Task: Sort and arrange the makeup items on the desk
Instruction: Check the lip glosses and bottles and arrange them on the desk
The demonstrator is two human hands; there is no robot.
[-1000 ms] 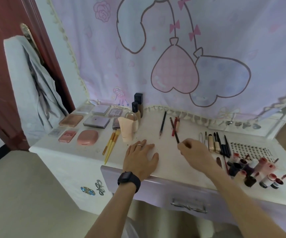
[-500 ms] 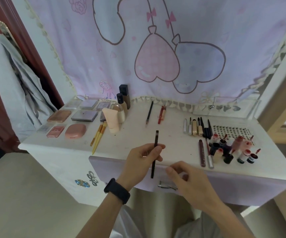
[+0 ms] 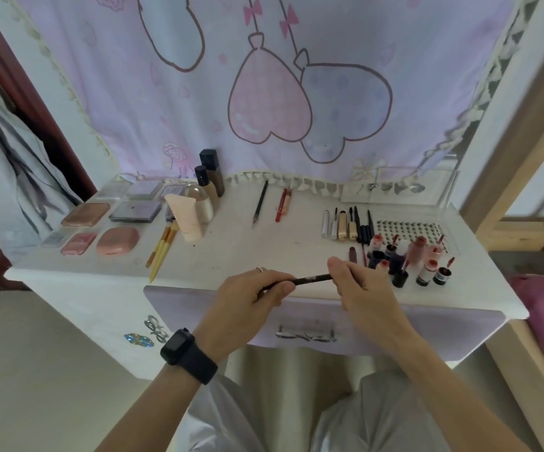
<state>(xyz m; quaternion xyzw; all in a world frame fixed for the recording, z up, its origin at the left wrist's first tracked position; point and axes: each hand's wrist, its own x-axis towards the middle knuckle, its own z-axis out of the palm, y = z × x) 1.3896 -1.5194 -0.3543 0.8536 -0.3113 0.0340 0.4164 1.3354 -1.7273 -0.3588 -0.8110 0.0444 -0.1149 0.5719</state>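
Dark and thin, a pencil [image 3: 310,279] is held in the air over the front edge of the desk [image 3: 231,252], clear of its top. Its long axis runs left to right, with the right end tipped a little higher. The left hand [image 3: 248,298] curls its fingers [image 3: 279,290] round the left part of the shaft. The right hand [image 3: 358,288] pinches the right end between thumb and fingertips. Both grips are clamped on it.

Well beyond the hands, at the back of the desk, 1 black pencil [image 3: 260,203] and the red pencils [image 3: 282,200] lie side by side, their long axes running front to back. The held pencil probably belongs with them, so it would need about a quarter turn to lie parallel. The black pencil sits almost straight ahead of the left hand, which looks the nearer one for that reach. The right hand is closer to the row of tubes [image 3: 345,223] and the small bottles [image 3: 411,259].
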